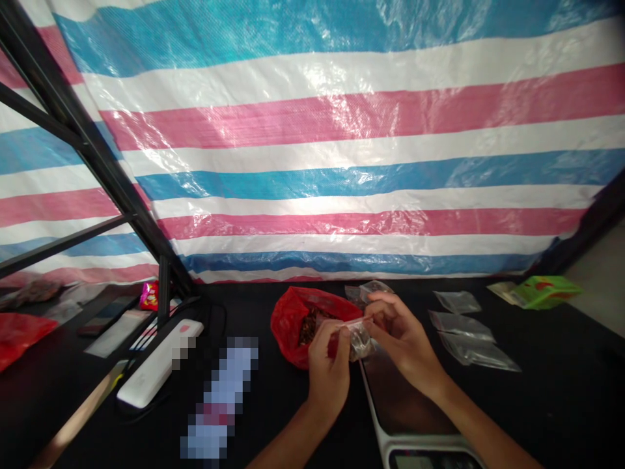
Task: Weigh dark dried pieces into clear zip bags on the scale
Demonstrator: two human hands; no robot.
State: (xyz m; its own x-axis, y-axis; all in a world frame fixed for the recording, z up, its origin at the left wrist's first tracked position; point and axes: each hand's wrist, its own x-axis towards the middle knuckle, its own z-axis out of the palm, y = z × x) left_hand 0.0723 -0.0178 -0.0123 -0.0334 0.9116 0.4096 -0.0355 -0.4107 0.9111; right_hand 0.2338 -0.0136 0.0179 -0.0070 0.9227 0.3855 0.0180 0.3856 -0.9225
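Note:
My left hand [328, 367] and my right hand [403, 339] are both closed on a small clear plastic bag [360, 339] held between them, just above the far end of a flat scale [405, 407]. The bag seems to hold some dark stuff, though I cannot make out what. Right behind my left hand lies an open red plastic bag [291, 319] with brownish dried material [308, 327] inside. Another crumpled clear bag [364, 290] lies behind my right hand.
Three small clear bags [469, 335] lie in a row to the right, with a green packet [545, 291] beyond them. A white sealer-like device [157, 364] sits at the left beside a black frame post [163, 293]. A striped tarp [342, 163] hangs behind the dark table.

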